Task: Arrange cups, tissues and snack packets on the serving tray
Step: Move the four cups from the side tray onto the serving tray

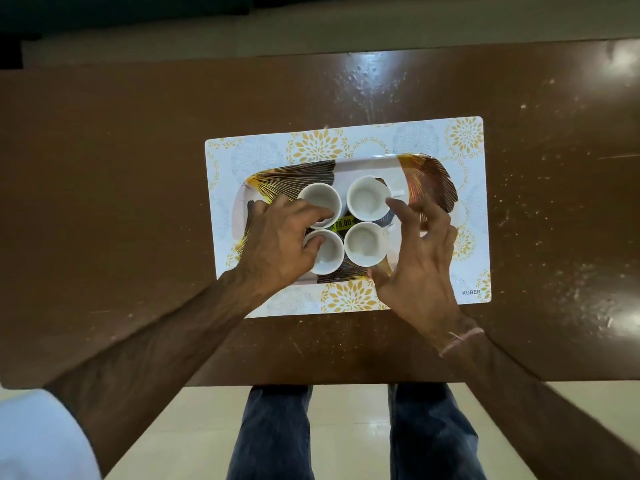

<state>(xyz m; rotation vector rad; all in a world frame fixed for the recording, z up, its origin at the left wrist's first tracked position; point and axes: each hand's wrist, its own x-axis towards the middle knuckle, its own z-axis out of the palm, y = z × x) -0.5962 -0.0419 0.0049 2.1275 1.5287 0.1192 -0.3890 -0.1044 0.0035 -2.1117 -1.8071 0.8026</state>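
Note:
Several empty white cups stand close together on the serving tray (433, 178), which has a brown and gold leaf pattern. My left hand (277, 237) lies over the left pair. Its fingertip touches the rim of the far-left cup (320, 199) and its thumb touches the rim of the near-left cup (330, 256). My right hand (419, 265) hovers just right of the far-right cup (367, 199) and the near-right cup (363, 244), fingers spread and holding nothing. A yellow price sticker (342, 223) shows between the cups. No tissues or snack packets are in view.
The tray sits on a white placemat (311, 147) with yellow flower prints, on a glossy brown table (104, 168). The table's near edge (346, 382) runs just above my legs in blue jeans (273, 434). Pale floor lies beyond the far edge.

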